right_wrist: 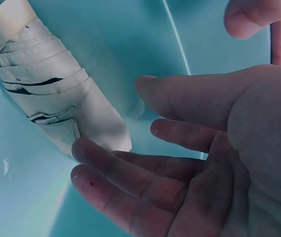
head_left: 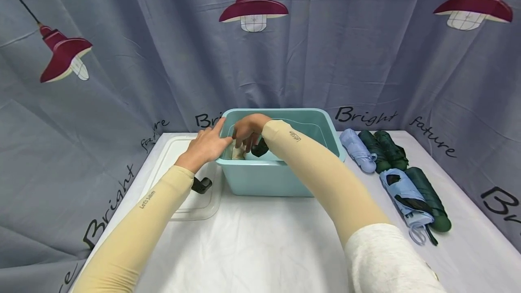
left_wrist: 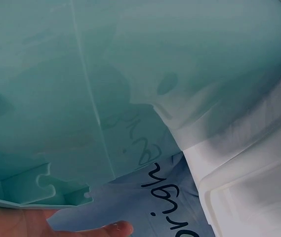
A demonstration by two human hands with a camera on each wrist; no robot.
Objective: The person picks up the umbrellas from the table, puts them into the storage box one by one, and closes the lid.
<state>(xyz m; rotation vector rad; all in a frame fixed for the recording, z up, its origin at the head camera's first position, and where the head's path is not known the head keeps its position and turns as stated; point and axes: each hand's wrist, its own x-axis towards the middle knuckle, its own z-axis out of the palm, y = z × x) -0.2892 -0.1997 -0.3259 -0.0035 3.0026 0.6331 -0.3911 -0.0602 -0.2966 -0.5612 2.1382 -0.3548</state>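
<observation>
A light teal plastic bin [head_left: 268, 180] stands on the table. My right hand [head_left: 250, 131] reaches down into its left part. In the right wrist view its fingers are loosely bent and spread, with fingertips [right_wrist: 88, 150] right at the lower end of a beige rolled-up fabric bundle [right_wrist: 56, 84], which has a band round its upper end. That bundle lies on the bin floor along the left wall. My left hand [head_left: 205, 148] rests at the bin's left rim with the index finger straight; the left wrist view shows the bin's outer wall and part of this hand [left_wrist: 21, 222].
A white lid [head_left: 195, 214] lies left of the bin, partly under my left arm. To the right lie rolled bundles: light blue [head_left: 358, 148], dark green [head_left: 392, 150], another blue one with a black strap and cord [head_left: 409, 200], and a green one [head_left: 429, 198]. A printed curtain [head_left: 309, 58] hangs behind.
</observation>
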